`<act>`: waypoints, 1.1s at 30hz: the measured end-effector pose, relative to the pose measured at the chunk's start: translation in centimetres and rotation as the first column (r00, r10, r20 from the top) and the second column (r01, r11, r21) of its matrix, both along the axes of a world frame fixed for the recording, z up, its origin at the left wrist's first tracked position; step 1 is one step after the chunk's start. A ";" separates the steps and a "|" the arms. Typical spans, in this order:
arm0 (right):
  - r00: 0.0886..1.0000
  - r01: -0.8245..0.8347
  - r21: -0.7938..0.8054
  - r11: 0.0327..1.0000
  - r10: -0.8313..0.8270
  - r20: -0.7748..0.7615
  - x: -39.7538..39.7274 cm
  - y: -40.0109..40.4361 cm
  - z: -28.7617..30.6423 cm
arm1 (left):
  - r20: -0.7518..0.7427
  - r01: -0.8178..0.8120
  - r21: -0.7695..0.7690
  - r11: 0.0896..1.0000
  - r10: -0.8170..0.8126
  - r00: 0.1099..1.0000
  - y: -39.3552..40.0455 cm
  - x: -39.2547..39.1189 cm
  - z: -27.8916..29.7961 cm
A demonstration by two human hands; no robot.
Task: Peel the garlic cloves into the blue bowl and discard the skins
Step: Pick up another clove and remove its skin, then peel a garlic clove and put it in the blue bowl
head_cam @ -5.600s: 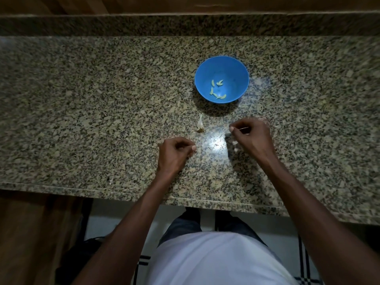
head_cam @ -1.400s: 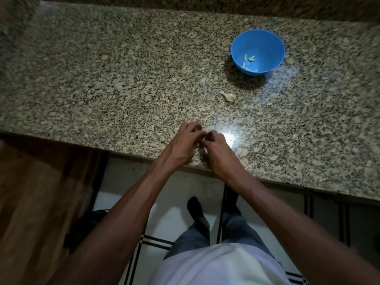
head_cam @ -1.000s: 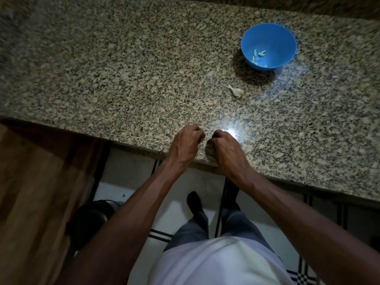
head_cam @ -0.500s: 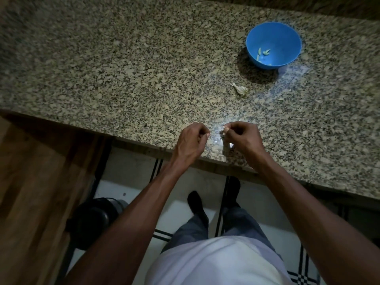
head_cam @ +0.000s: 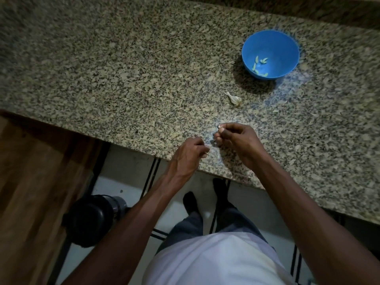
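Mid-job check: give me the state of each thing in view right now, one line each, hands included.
Round blue plastic bowl: upright on the counter, a few peeled cloves inside.
Peeled pale garlic cloves: lying in the bowl's bottom.
Papery white garlic remnant: lying loose on the counter, near the bowl.
Right hand: fingertips pinching a small pale garlic piece.
Left hand: fingers curled; contents hidden.
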State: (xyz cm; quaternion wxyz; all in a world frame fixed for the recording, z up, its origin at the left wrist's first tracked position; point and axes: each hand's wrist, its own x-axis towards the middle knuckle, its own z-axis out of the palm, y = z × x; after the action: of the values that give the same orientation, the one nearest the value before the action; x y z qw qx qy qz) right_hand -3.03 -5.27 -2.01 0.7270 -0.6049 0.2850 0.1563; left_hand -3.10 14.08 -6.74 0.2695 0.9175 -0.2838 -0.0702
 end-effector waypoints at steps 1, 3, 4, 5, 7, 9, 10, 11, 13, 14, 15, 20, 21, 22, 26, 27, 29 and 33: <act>1.000 -0.014 0.008 1.000 0.015 -0.006 0.4 0.1 -0.1 | 0.016 -0.011 0.026 1.000 0.011 1.000 0.0 0.1 -0.3; 0.999 -0.044 0.027 0.999 0.044 -0.012 1.3 0.3 -0.3 | 0.072 -0.018 0.071 0.997 0.013 0.997 -0.2 -0.2 -0.4; 0.998 -0.057 0.035 0.998 0.058 -0.013 1.7 0.5 -0.3 | 0.106 -0.027 0.082 0.996 0.018 0.994 -0.4 -0.3 -0.4; 0.997 -0.071 0.043 0.997 0.071 -0.016 2.0 0.6 -0.3 | 0.130 -0.040 0.093 0.995 0.027 0.991 -0.6 -0.6 -0.4; 0.994 -0.104 0.062 0.993 0.106 -0.022 2.6 0.9 -0.3 | 0.148 -0.096 0.100 0.990 0.080 0.986 -0.8 -0.9 -0.3; 0.986 -0.160 0.078 0.984 0.162 -0.026 3.2 1.7 -0.1 | 0.040 -0.309 0.038 0.950 0.307 0.951 0.0 -0.8 -0.3; 0.980 -0.195 0.082 0.977 0.198 -0.028 3.6 2.5 0.1 | -0.069 -0.470 -0.018 0.882 0.468 0.881 0.8 -0.8 0.0; 0.972 -0.231 0.087 0.969 0.234 -0.028 3.9 3.6 0.3 | -0.175 -0.620 -0.080 0.780 0.602 0.779 2.0 -0.8 0.5; 0.955 -0.294 0.117 0.949 0.297 -0.009 4.6 6.6 0.8 | -0.369 -0.833 -0.206 0.514 0.747 0.552 5.3 -1.0 1.8; 0.944 -0.328 0.137 0.935 0.330 0.007 4.8 8.5 1.0 | -0.455 -0.896 -0.238 0.375 0.772 0.444 7.4 -1.3 2.1; 0.929 -0.368 0.155 0.917 0.369 0.024 5.0 10.6 1.3 | -0.522 -0.935 -0.250 0.253 0.778 0.350 9.5 -1.8 2.5; 0.828 -0.558 0.218 0.801 0.553 0.090 3.6 23.5 2.5 | -0.719 -0.898 -0.378 -0.226 0.683 0.131 20.6 -6.2 3.3; 0.803 -0.593 0.216 0.775 0.587 0.098 2.9 26.3 2.6 | -0.745 -0.871 -0.379 -0.311 0.661 0.089 22.8 -7.5 3.3; 0.770 -0.636 0.219 0.740 0.629 0.108 1.8 29.8 2.5 | -0.764 -0.835 -0.385 -0.392 0.643 0.050 25.4 -9.3 3.3; 0.688 -0.719 0.229 0.656 0.718 0.106 -2.0 40.2 1.4 | -0.804 -0.768 -0.352 -0.536 0.593 -0.046 33.6 -15.6 3.0; 0.662 -0.742 0.229 0.630 0.742 0.102 -3.2 42.9 1.2 | -0.808 -0.751 -0.346 -0.563 0.586 -0.067 35.8 -17.5 2.9; 0.608 -0.783 0.236 0.576 0.788 0.097 -5.7 47.5 1.1 | -0.816 -0.712 -0.326 -0.623 0.566 -0.121 39.6 -21.1 2.7; 0.506 -0.854 0.199 0.481 0.857 0.099 -9.0 54.8 -0.6 | -0.846 -0.640 -0.293 -0.710 0.504 -0.172 46.2 -26.5 1.5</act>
State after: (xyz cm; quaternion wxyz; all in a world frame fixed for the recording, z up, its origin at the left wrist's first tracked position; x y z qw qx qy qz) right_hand -12.08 49.56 -2.58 0.6135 -0.5799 -0.0679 0.5316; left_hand -29.63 60.27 -5.20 0.6528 0.4150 0.5742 0.2680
